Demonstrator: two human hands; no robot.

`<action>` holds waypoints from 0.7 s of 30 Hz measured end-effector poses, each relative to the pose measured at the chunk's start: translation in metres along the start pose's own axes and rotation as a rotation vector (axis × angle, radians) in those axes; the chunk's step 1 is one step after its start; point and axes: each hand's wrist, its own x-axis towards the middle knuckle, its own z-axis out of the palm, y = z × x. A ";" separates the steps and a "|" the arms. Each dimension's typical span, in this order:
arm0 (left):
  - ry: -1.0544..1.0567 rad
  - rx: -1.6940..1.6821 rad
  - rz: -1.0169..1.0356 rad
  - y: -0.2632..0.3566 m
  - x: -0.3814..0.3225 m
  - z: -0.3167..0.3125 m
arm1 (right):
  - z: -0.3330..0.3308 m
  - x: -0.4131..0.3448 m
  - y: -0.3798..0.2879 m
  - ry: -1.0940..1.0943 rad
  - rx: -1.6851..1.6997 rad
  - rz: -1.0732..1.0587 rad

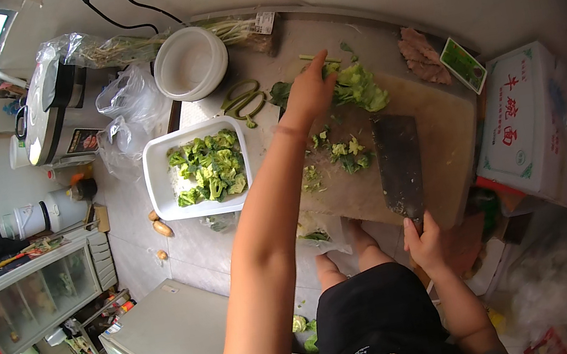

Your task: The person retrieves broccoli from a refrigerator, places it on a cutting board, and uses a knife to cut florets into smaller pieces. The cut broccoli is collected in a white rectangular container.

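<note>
My right hand [426, 243] grips the handle of a dark-bladed cleaver [399, 161], whose broad blade lies over the worn cutting board [443, 168]. At the back of the board, my left hand [309, 89] reaches over broccoli leaves and stalks [361, 87]. Its palm side is hidden, so whether the fingers hold any of them is unclear. Small broccoli pieces [349, 152] and green crumbs lie between the left forearm and the blade. Left of that arm, a white plastic tub [158, 191] contains cut broccoli florets [206, 164].
Green-handled scissors [243, 100] and stacked white bowls [190, 64] stand behind the tub. Raw meat [423, 55] lies beside a green-and-white card [463, 65] at the back right. A printed white box [516, 118] borders the board's right. Below the near edge hangs a plastic bag [328, 231].
</note>
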 end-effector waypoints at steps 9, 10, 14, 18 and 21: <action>0.243 0.126 0.134 0.026 -0.135 0.021 | -0.002 -0.010 -0.016 0.002 -0.282 -0.181; 0.261 0.117 0.122 0.025 -0.147 0.025 | 0.002 -0.012 -0.016 0.037 -0.304 -0.248; 0.327 0.084 0.099 0.026 -0.167 0.035 | 0.020 -0.013 -0.008 0.093 -0.425 -0.337; 0.325 0.060 0.073 0.017 -0.175 0.039 | 0.033 -0.005 0.015 -0.012 -0.491 -0.198; 0.287 -0.375 -0.098 0.020 -0.187 0.032 | 0.033 -0.014 0.023 -0.010 -0.390 -0.155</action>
